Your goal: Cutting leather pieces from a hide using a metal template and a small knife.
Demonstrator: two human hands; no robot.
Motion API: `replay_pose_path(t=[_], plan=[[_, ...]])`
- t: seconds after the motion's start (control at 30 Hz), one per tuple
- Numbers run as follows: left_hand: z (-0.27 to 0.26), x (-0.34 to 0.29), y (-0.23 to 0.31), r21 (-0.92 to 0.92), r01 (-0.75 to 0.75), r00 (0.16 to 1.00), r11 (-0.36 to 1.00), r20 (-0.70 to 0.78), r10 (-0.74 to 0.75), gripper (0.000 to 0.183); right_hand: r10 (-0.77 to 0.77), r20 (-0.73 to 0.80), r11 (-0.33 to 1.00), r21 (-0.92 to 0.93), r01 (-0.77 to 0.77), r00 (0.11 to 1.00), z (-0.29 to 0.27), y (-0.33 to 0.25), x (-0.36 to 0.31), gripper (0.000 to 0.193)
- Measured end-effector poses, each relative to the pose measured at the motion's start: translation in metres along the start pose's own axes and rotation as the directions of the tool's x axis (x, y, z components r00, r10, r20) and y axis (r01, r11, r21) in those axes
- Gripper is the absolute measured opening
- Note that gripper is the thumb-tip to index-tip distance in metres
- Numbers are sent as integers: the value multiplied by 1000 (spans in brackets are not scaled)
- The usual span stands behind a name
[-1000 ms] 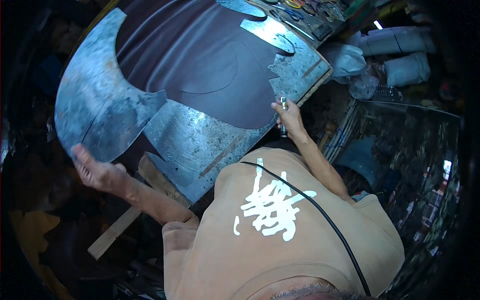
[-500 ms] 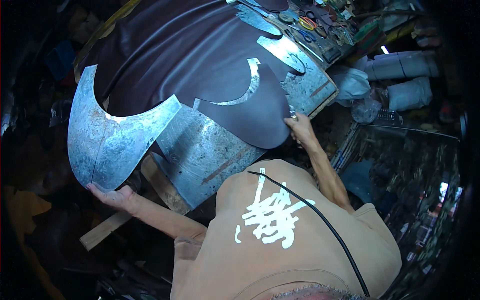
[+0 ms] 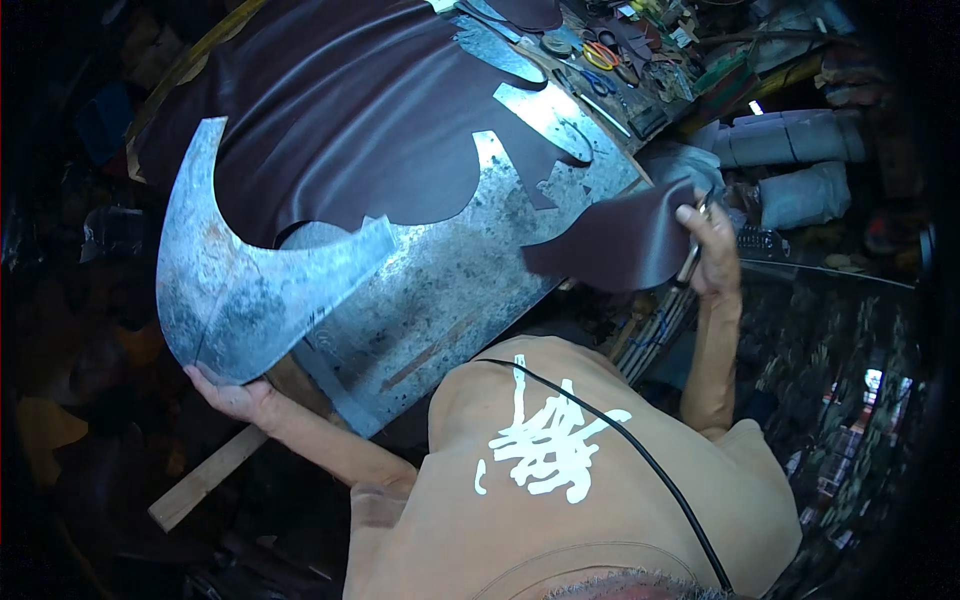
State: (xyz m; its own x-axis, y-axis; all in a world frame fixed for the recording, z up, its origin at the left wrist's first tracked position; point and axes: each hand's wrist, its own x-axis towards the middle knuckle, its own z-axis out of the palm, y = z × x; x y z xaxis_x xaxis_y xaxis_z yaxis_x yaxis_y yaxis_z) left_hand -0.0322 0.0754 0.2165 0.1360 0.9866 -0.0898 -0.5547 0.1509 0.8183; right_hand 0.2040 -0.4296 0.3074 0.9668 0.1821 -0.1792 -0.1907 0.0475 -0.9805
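Note:
My left hand [image 3: 232, 393] is closed on the lower rim of a curved sheet-metal template [image 3: 250, 300], holding it up at the left. The template is crescent-shaped, grey and stained. At the right, my right hand [image 3: 715, 250] pinches a cut piece of dark brown leather [image 3: 620, 240], which hangs bent from my thumb and fingers. A slim metal tool [image 3: 688, 262] also shows in that hand; its kind is not clear. A large dark brown leather hide [image 3: 360, 130] covers the far part of the work surface, its near edge cut in a curve.
A metal-topped board [image 3: 450, 290] lies before me, leather scraps on its far right. Orange-handled scissors [image 3: 600, 55], blue-handled scissors [image 3: 598, 83] and other tools crowd the far bench. White wrapped rolls [image 3: 800, 140] lie at right. A wooden bar [image 3: 210, 475] sticks out at lower left.
My right hand has lifted the cut leather piece off the metal board and moved it right, exposing the surface beneath. My left hand and the template have shifted slightly right.

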Motion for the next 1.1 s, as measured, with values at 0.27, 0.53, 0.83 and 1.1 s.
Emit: replay_pose_path(t=[0.27, 0.53, 0.83, 1.1], plan=[[34, -75, 40, 47, 182, 972, 982, -159, -172, 59, -104, 155, 992, 83, 92, 982, -15, -109, 184, 26], [113, -141, 63, 105, 64, 962, 992, -271, -33, 59, -355, 256, 916, 288, 280, 899, 28, -142, 478, 17], [161, -207, 74, 334, 3, 906, 943, -400, 139, 60, 211, -258, 932, 345, -114, 943, 31, 39, 631, 9], [152, -243, 74, 343, -15, 859, 939, -476, 187, 61, 471, -273, 875, 267, -404, 839, 13, 106, 626, 15]])
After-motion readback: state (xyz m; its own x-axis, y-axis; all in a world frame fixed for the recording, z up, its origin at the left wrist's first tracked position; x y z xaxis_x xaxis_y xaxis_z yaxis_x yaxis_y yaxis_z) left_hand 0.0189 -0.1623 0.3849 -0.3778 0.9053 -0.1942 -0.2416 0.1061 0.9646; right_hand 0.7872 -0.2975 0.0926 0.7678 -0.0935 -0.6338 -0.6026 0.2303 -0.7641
